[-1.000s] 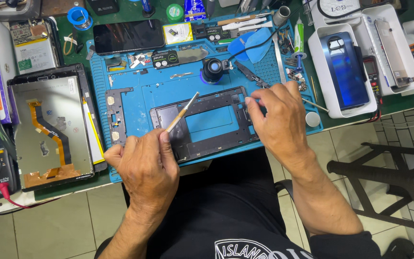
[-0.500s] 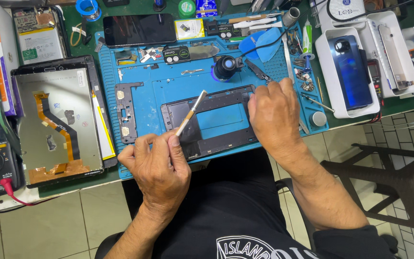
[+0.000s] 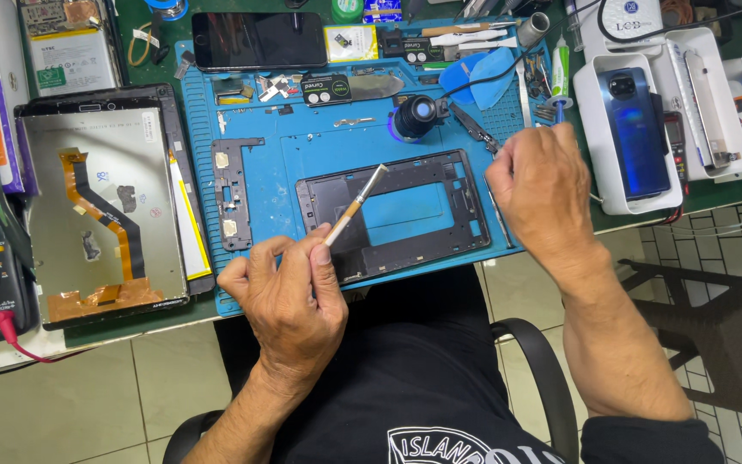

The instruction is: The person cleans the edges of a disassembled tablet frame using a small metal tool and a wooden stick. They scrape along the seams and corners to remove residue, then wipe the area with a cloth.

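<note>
- The green work surface carries a blue silicone repair mat, and the job in hand sits on that mat, right in front of you.
- To the left of the mat lies the opened tablet with its silver back plate and orange flex ribbon exposed, so the device is already apart; nothing shows it going back together yet.
- The black rectangular plastic frame lies flat on the mat, stripped, with the blue showing through its middle window. I judge it to be in cleaning or prep, with refitting to the tablet left to do.
- The narrow black bracket strip lies apart on the mat, left of the frame, not yet put back.
- Your right hand rests at the frame's right edge, fingers curled shut; whether they pinch the thin metal tool lying along that edge, I cannot tell.
- Your left hand sits at the mat's near edge, thumb and fingers pinched on the slim brush with a tan handle and pale tip.
- The brush tip points at the frame's upper bar, close to it; contact is not clear.
</note>
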